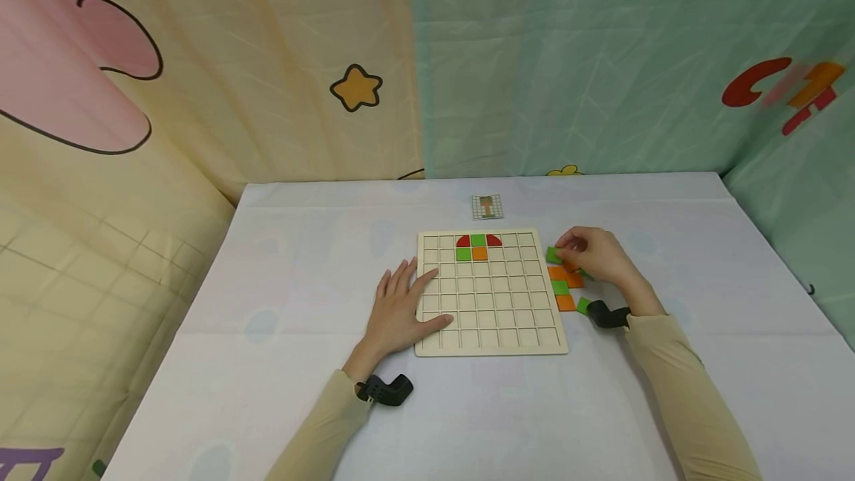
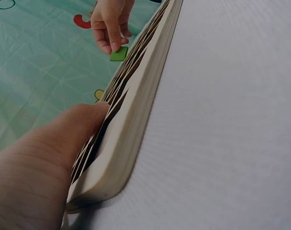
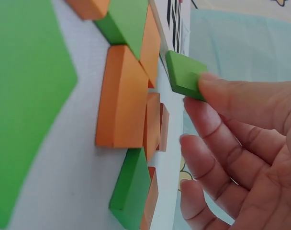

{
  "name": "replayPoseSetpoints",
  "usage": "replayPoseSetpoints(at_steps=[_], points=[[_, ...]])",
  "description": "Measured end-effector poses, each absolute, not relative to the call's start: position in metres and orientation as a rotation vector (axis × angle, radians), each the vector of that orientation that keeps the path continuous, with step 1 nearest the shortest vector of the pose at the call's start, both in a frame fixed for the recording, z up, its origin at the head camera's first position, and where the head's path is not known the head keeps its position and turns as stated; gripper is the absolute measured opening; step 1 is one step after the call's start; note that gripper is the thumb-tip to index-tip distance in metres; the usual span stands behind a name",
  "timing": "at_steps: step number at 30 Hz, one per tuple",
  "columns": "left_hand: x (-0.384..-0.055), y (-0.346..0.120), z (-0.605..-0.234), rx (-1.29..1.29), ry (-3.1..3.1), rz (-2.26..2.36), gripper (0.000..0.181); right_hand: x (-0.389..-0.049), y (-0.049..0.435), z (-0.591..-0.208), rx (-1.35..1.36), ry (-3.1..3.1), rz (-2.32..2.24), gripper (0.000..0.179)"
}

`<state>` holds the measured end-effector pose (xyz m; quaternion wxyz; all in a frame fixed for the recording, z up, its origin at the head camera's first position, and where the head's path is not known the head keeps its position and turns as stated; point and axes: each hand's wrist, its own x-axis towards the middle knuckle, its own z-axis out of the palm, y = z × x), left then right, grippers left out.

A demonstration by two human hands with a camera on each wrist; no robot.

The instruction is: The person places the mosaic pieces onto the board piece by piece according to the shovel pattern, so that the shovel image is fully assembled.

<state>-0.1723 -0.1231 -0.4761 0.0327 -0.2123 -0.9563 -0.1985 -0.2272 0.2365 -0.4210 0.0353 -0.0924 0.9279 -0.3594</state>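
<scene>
A pale wooden grid board [image 1: 494,303] lies flat on the table. Near its top sit red quarter-round tiles [image 1: 464,241], green tiles and an orange tile [image 1: 479,253]. My left hand [image 1: 397,314] rests spread over the board's left edge, the thumb lying on the grid in the left wrist view. Right of the board, thumb and index finger of my right hand [image 1: 597,254] pinch a green square tile [image 3: 186,74], lifted off the table. Beneath that hand lies a cluster of orange tiles [image 3: 121,100] and green tiles [image 3: 131,191], some partly hidden by it in the head view.
A small card [image 1: 487,207] with a grid and a printed figure lies behind the board. White cloth [image 1: 300,258] covers the table, and patterned curtains [image 1: 588,58] hang along the back and sides. Loose tiles sit close to the board's right edge.
</scene>
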Motion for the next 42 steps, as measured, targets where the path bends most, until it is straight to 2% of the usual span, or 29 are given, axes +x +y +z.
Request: replayPoseSetpoints(at_steps=[17, 42], points=[[-0.171, -0.123, -0.474, -0.655, -2.948, -0.612, 0.081, -0.234, 0.218, -0.416, -0.341, 2.876, -1.18, 0.017], [-0.172, -0.123, -0.475, -0.656, -2.938, -0.604, 0.08, -0.249, 0.163, -0.421, -0.535, 2.761, -1.191, 0.009]])
